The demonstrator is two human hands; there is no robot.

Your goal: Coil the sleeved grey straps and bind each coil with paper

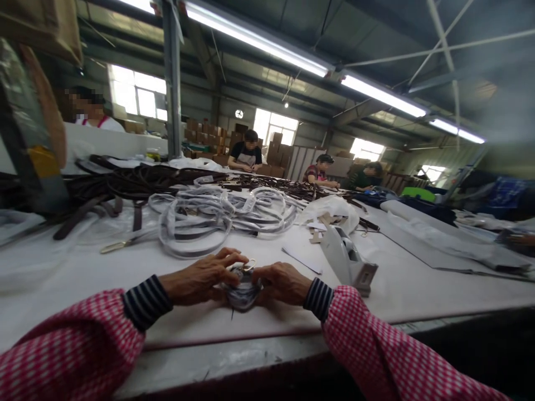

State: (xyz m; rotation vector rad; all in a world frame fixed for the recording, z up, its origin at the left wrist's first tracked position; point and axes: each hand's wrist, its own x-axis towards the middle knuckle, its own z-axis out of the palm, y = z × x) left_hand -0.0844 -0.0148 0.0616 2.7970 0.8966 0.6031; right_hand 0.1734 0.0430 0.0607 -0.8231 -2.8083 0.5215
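My left hand (200, 280) and my right hand (282, 282) meet near the front edge of the white table (401, 278). Both are closed round a small rolled-up strap in clear wrapping (243, 291) with a metal buckle (249, 265) at its top. My left fingers curl over the buckle end; my right fingers press the roll from the other side. Beyond my hands lies a heap of wrapped white straps (221, 214). My sleeves are pink check over striped cuffs.
A tape dispenser (346, 257) stands right of my hands, a paper slip (301, 259) beside it. Dark belts (125, 186) pile at the left, scissors (121, 243) near them. Grey sheets (438, 245) lie at the right. Other people work along the far side.
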